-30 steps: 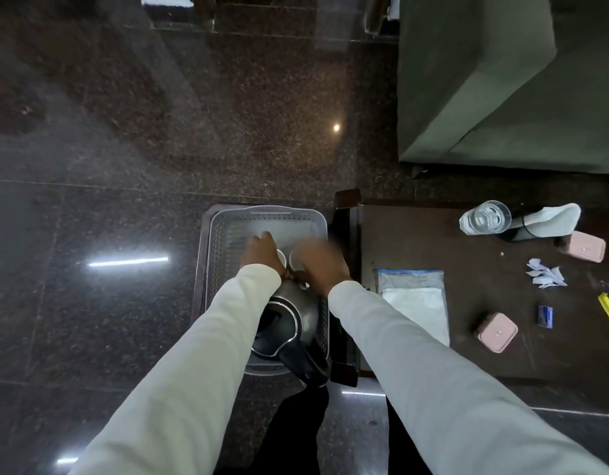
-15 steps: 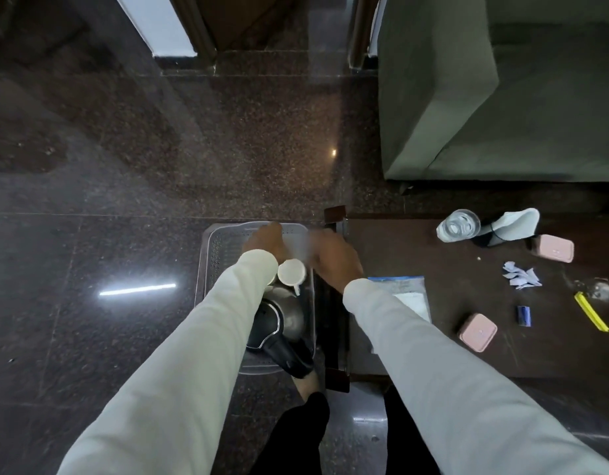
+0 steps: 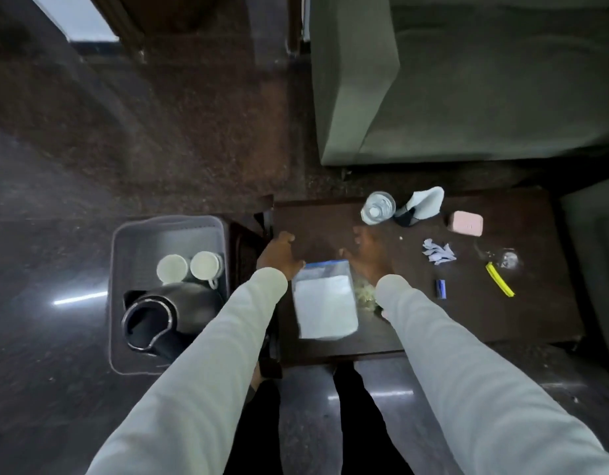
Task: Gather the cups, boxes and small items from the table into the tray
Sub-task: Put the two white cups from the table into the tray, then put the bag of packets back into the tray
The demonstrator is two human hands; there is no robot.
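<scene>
Table (image 3: 522,313): dark wood, in front of me. I count the remaining items on it: a plastic bag, a glass, two pink boxes and some scraps.
Tray (image 3: 115,269): grey, on the floor to the left of the table, just beside its corner. It holds a black kettle (image 3: 159,318) and two white cups (image 3: 188,269) side by side beyond it. I judge the far end free for more.
Plastic bag (image 3: 325,301): clear with a blue seal strip and a white pad inside, flat on the near table edge between my two hands.
Glass (image 3: 378,207): clear, upright at the far edge, touching or just beside a white and black object (image 3: 421,207) I cannot identify.
Pink boxes: one (image 3: 466,223) on the far right; a second shows only as a sliver (image 3: 385,313) behind my right sleeve.
Small items: torn paper (image 3: 437,252), a yellow strip (image 3: 499,279), a blue piece (image 3: 441,289), well apart on the right.
Left hand (image 3: 279,257): empty, fingers loosely curled, over the table's left edge just beside the bag's top corner.
Right hand (image 3: 366,257): empty, fingers spread; blurred, so I cannot tell whether it touches the table.
Step in hand: I judge it a reach for the next item, most likely the bag.
Method: pinch the seal strip with both hands, lift level so the pad does not slide, and lay it flat in the tray's far end, clear of the cups.
Risk: my right sleeve may sweep the hidden box off the near edge.
</scene>
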